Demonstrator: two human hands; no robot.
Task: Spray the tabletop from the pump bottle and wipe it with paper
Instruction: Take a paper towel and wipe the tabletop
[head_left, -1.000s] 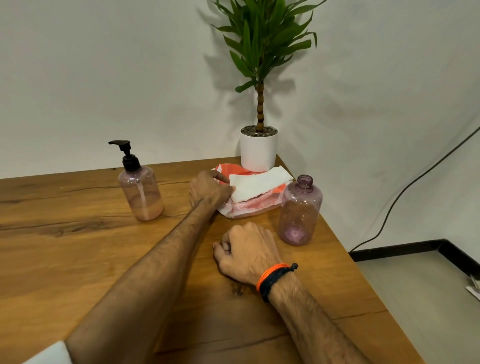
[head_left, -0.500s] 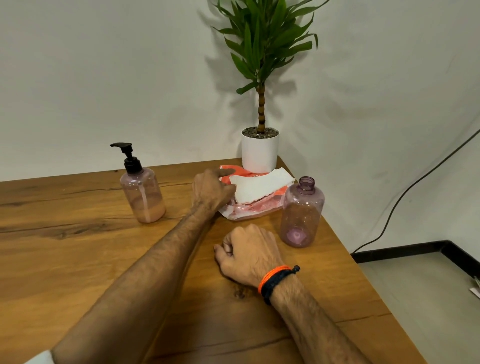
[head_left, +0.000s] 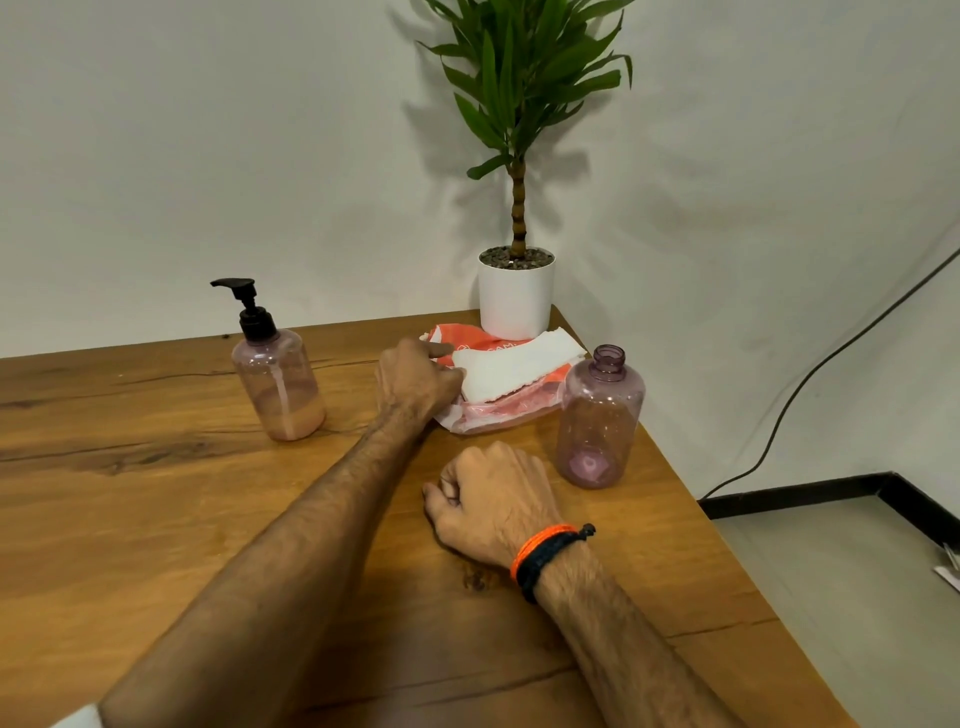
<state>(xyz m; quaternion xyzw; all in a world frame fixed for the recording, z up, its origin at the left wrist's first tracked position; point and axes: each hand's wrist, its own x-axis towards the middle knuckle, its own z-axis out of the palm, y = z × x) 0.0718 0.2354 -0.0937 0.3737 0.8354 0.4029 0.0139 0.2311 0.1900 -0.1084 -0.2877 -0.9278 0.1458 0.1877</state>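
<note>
Left hand grip pinches the near edge of the white paper lying on an orange-and-clear plastic pack. Right hand rests on the tabletop, grip curled together, holding nothing. Pump bottle stands upright left of the left hand; uncapped purple bottle stands right of the pack.

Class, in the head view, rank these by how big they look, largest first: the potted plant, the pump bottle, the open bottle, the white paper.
1. Potted plant, clearly largest.
2. Pump bottle and open bottle: too alike to rank.
3. White paper, smallest showing; the left hand hides its edge.
</note>
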